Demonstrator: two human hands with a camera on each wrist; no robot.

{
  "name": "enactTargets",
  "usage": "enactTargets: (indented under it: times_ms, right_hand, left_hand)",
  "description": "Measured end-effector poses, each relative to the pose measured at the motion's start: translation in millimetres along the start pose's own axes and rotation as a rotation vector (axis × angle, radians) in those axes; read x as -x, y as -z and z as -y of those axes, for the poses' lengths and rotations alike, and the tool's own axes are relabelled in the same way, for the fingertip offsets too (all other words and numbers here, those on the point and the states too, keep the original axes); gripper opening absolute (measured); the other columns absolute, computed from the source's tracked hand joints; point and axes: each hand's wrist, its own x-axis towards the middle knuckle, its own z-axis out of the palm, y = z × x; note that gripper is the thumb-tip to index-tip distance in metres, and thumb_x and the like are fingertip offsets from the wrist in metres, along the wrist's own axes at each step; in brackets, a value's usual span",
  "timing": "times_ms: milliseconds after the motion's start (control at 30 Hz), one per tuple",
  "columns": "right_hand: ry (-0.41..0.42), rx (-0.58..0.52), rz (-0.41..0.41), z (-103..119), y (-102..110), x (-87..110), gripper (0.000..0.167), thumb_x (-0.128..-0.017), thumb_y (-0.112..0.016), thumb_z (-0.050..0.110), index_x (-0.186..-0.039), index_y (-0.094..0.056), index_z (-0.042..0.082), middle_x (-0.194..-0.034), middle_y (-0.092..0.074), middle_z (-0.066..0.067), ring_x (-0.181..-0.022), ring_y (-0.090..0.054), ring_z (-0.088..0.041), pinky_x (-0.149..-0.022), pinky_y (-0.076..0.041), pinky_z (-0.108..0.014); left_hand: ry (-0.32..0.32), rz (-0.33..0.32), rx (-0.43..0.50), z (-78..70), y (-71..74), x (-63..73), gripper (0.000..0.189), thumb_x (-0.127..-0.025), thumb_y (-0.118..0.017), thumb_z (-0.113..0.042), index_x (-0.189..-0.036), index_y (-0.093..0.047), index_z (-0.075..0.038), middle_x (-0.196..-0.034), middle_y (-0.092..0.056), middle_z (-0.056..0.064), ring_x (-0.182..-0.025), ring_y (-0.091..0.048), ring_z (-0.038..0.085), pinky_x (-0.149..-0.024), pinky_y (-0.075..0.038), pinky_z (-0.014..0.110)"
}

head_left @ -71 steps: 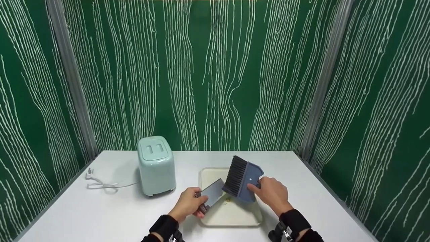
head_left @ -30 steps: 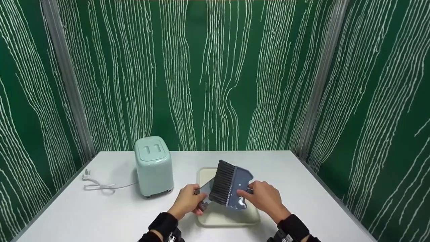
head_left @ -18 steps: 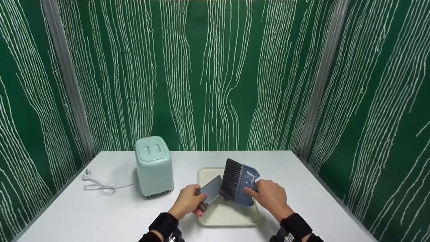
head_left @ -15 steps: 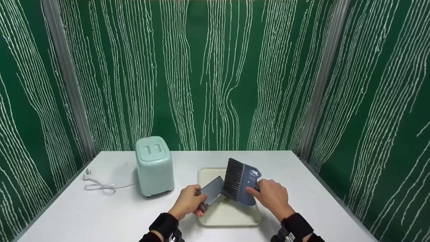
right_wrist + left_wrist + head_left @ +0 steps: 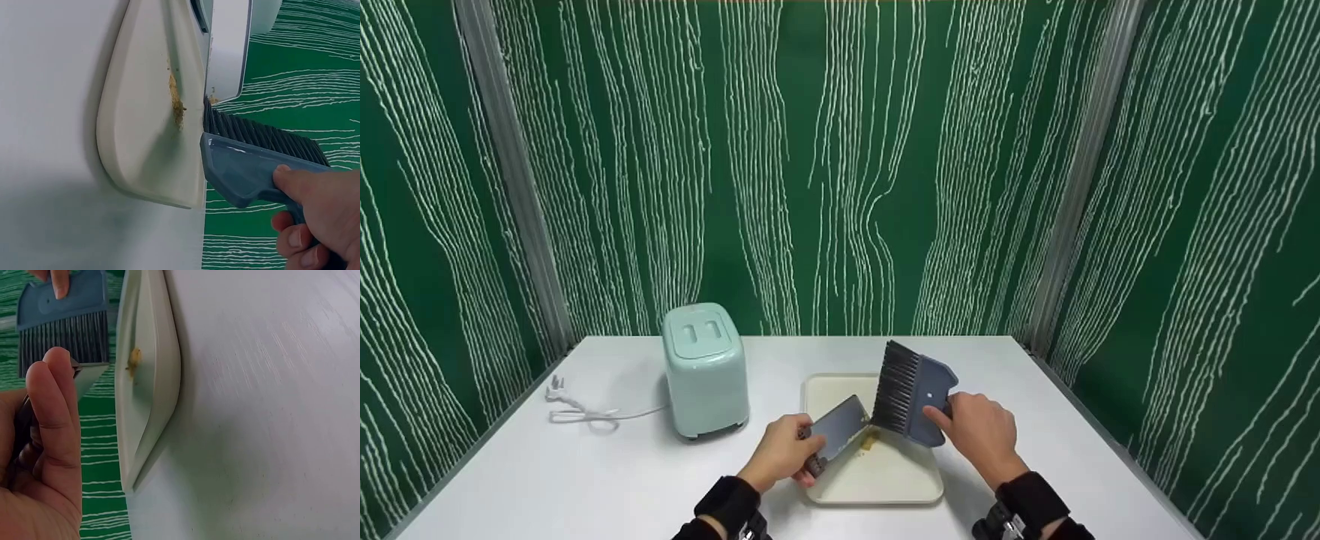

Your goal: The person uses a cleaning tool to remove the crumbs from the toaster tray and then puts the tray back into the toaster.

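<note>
My left hand point(image 5: 781, 450) grips the dark end of a flat metal crumb tray point(image 5: 840, 429), tilted over a cream serving tray point(image 5: 885, 486). My right hand point(image 5: 981, 436) holds a blue hand brush point(image 5: 934, 397) by its handle, thumb along the back. Its dark bristles point(image 5: 264, 135) meet the far edge of the crumb tray point(image 5: 228, 48), where a few crumbs cling. Below, a small pile of yellow-brown crumbs point(image 5: 176, 104) lies on the cream tray. In the left wrist view, fingers point(image 5: 53, 410) partly cover the crumb tray.
A mint-green toaster point(image 5: 706, 390) stands on the white table point(image 5: 547, 480) to the left, its white cord and plug point(image 5: 585, 412) lying beside it. Green walls with white lines point(image 5: 840, 187) enclose the table at the back and sides.
The brush first swept left across the crumb tray, then moved back right and up to its edge. More crumbs now show on the cream tray. The left hand has barely moved.
</note>
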Motion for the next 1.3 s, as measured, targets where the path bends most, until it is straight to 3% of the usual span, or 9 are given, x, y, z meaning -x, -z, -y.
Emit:
enactTargets:
  times_ms: [200, 433, 767, 1067, 1300]
  right_hand:
    - [-0.048, -0.059, 0.020, 0, 3, -4.8, 0.051, -0.095, -0.078, 0.053, -0.068, -0.059, 0.014, -0.061, -0.061, -0.005, -0.056, -0.064, -0.026, -0.049, -0.045, -0.043]
    - [-0.031, -0.079, 0.018, 4, -1, -3.2, 0.047, -0.095, -0.078, 0.050, -0.070, -0.061, 0.014, -0.062, -0.063, -0.005, -0.058, -0.065, -0.027, -0.050, -0.044, -0.043]
    - [-0.006, -0.033, 0.036, 3, -2, 0.7, 0.049, -0.094, -0.080, 0.050, -0.067, -0.060, 0.014, -0.062, -0.063, -0.007, -0.055, -0.063, -0.027, -0.048, -0.046, -0.045]
    - [-0.029, -0.049, 0.045, -1, 6, 0.9, 0.053, -0.094, -0.079, 0.050, -0.065, -0.052, 0.015, -0.059, -0.057, -0.006, -0.053, -0.060, -0.025, -0.048, -0.045, -0.044]
    - [-0.055, -0.091, 0.052, 0, 7, -2.0, 0.050, -0.096, -0.077, 0.051, -0.068, -0.057, 0.015, -0.061, -0.059, -0.004, -0.056, -0.060, -0.023, -0.049, -0.045, -0.043]
  left_hand:
    - [-0.036, -0.005, -0.065, -0.4, -1.4, -1.2, 0.007, -0.098, -0.068, -0.008, -0.094, -0.063, -0.004, -0.071, -0.064, 0.007, -0.043, -0.062, 0.007, -0.043, -0.056, 0.025]
    - [-0.106, -0.029, -0.162, -1.4, -4.4, -2.9, 0.015, -0.098, -0.068, -0.009, -0.087, -0.058, -0.009, -0.070, -0.060, 0.004, -0.040, -0.058, 0.004, -0.041, -0.055, 0.027]
    - [-0.116, -0.018, -0.149, -6.6, -6.4, 0.5, 0.015, -0.101, -0.065, -0.007, -0.088, -0.056, -0.009, -0.065, -0.063, 0.004, -0.041, -0.060, 0.006, -0.042, -0.058, 0.032]
    - [-0.155, -0.078, -0.331, -9.3, -9.7, 1.7, 0.028, -0.104, -0.067, -0.010, -0.082, -0.050, -0.013, -0.065, -0.058, -0.002, -0.042, -0.058, 0.004, -0.039, -0.053, 0.025]
    - [-0.164, -0.089, -0.342, -9.8, -11.3, 0.1, 0.024, -0.104, -0.067, -0.011, -0.085, -0.053, -0.013, -0.067, -0.058, -0.001, -0.040, -0.057, 0.003, -0.038, -0.051, 0.024]
